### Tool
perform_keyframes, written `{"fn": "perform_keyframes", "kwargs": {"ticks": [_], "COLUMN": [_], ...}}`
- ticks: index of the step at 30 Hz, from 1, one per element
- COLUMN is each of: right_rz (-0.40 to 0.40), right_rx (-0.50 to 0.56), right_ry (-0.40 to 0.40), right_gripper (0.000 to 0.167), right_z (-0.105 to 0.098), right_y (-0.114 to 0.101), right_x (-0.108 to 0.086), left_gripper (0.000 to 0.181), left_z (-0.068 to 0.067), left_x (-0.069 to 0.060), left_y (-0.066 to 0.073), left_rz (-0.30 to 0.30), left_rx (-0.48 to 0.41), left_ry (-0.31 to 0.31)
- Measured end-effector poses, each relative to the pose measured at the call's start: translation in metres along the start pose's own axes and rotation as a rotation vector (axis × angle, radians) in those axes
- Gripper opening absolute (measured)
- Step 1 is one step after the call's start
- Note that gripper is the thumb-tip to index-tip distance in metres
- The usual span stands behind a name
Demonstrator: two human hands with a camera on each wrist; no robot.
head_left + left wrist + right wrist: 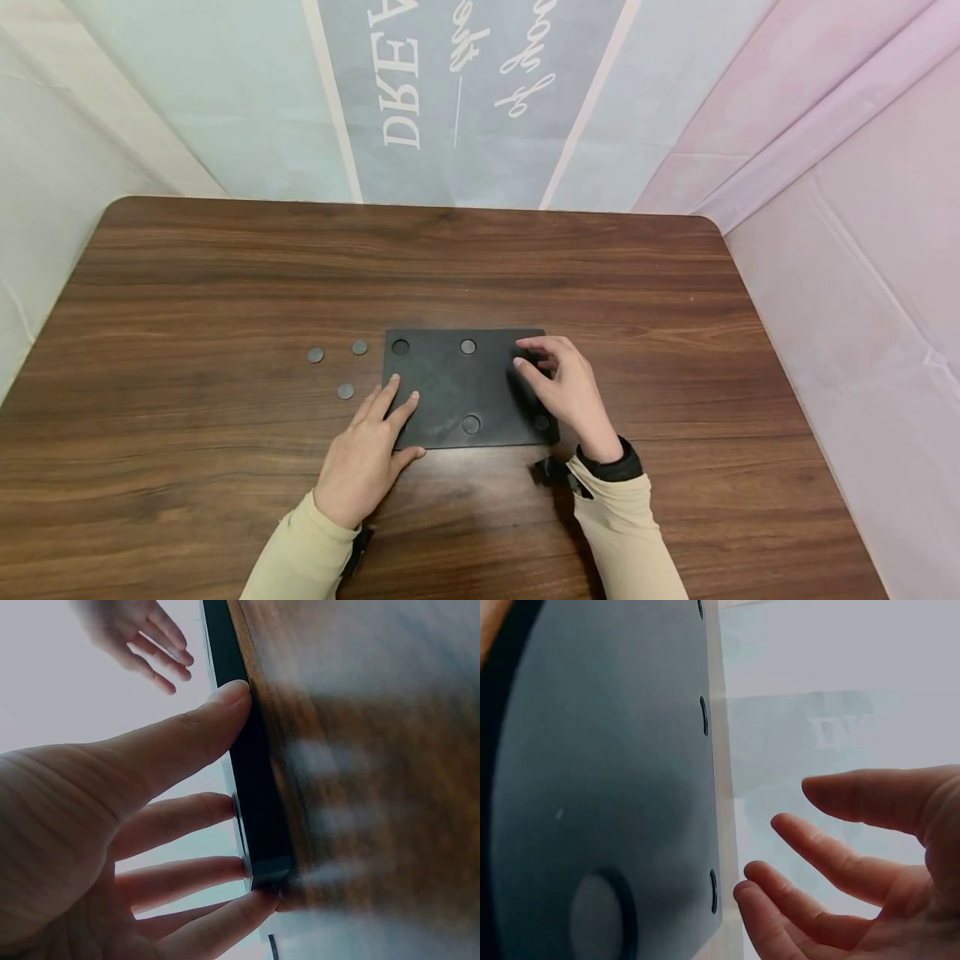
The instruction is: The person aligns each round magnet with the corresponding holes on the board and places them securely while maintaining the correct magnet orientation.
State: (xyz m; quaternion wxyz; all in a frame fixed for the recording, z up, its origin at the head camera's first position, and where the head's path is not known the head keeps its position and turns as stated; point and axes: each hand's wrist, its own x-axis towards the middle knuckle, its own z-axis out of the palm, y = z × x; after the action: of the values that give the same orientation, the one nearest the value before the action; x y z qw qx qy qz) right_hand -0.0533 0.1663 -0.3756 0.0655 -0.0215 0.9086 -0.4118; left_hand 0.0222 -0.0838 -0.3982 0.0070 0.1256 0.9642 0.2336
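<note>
A flat black board with round recesses lies on the table. My left hand rests on its left end, fingers spread and fairly straight; the left wrist view shows the thumb against the board's long edge. Over the board's right end my right hand hovers with loosely bent fingers and nothing between them. Grey discs sit in the back middle recess and the front middle recess. The back left recess looks dark, without a disc. My hand hides the back right corner in the head view.
Three loose grey discs lie left of the board: one farthest left, one behind and one near my left fingers. The wooden table ends at a printed cloth backdrop.
</note>
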Motion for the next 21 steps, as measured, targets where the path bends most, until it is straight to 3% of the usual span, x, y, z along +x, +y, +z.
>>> {"fn": "perform_keyframes", "kwargs": {"ticks": [5,12,21], "right_rz": [0.003,0.069,0.05], "right_rx": [-0.01,0.029,0.059], "right_ry": [-0.002,-0.023,-0.011], "right_gripper": [0.032,0.035,0.045], "right_z": [-0.003,-0.006,-0.007], "right_y": [0.005,0.012,0.017], "right_x": [-0.009,-0.021,-0.036], "left_gripper": [0.064,0.064,0.064], "left_z": [0.0,0.0,0.0], "left_x": [0.0,0.0,0.0], "left_y": [0.0,0.0,0.0], "left_rz": [0.002,0.002,-0.003], "left_rx": [0.001,0.002,0.003], "left_ry": [-0.003,-0.003,-0.008]}}
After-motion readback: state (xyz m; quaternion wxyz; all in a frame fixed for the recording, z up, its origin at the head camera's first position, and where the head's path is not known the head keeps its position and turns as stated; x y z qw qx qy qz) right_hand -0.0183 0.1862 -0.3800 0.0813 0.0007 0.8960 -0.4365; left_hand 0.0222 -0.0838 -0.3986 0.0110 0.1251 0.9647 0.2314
